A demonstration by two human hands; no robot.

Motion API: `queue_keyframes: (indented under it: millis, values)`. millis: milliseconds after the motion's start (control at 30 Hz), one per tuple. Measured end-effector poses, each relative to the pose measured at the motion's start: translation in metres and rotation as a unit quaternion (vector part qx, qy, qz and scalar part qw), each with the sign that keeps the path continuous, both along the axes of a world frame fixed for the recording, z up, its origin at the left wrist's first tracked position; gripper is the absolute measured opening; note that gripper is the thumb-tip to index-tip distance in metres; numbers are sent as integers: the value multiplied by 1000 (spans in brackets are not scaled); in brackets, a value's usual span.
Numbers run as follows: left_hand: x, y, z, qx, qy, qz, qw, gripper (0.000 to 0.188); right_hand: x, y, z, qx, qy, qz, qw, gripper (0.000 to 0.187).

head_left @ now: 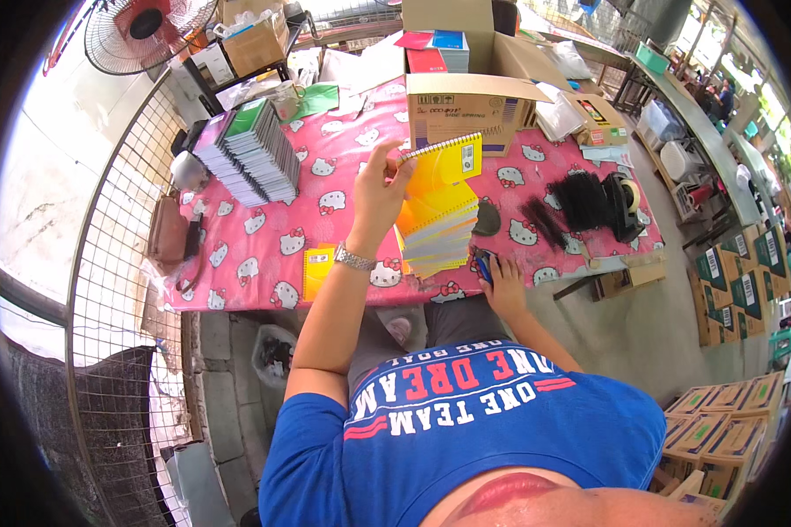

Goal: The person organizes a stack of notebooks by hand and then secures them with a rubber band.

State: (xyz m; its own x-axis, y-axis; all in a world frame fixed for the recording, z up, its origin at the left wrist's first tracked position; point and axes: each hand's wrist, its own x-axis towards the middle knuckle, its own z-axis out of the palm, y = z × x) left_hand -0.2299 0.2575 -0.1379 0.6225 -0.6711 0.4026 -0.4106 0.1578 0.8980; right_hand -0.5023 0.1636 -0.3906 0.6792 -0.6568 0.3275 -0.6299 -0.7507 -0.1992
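**Pinched at the corner!**

Here's a yellow coil-bound notebook (453, 162), tilted up atop a stack of yellow notebooks (437, 239) on the pink cartoon-printed worktop (268, 239). The left grip (380, 186) looks clamped on its ten-o'clock corner. Likely light, bendy, slick-covered; the coil edge seems the surest hold. Towards five o'clock, the right grip (505, 288) partly hides a small blue tool (483, 265): closed or loose, can't tell. The stack's far side is hidden.

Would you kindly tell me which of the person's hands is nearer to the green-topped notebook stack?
Left: the left hand is to the right of the green-topped notebook stack, holding a yellow notebook; the right hand lies much farther right, closer to the body.
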Motion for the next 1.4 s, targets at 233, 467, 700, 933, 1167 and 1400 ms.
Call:
queue_keyframes:
  millis: [233, 467, 700, 933, 1167, 1400]
  values:
    - [4, -7, -5, 15, -36, 16, 999, 16, 36, -15, 135, 310, -479, 78, 818, 68]
    - [3, -8, -16, -49, -17, -7, 999, 12, 91, 33, 254, 62, -301, 197, 931, 66]
    - [2, 3, -25, -140, -130, 55, 980, 23, 93, 26, 256, 382, -297, 242, 841, 55]
    - [33, 51, -10, -131, -258, 228, 930, 21, 67, 15, 251, 417, -385, 229, 791, 53]
    - [102, 158, -66, 194, -171, 268, 928, 21, 9, -51, 58, 202, -92, 40, 974, 61]
    - [129, 117, -161, 501, -254, 94, 822, 25, 25, -112, 33, 62, -36, -33, 997, 50]
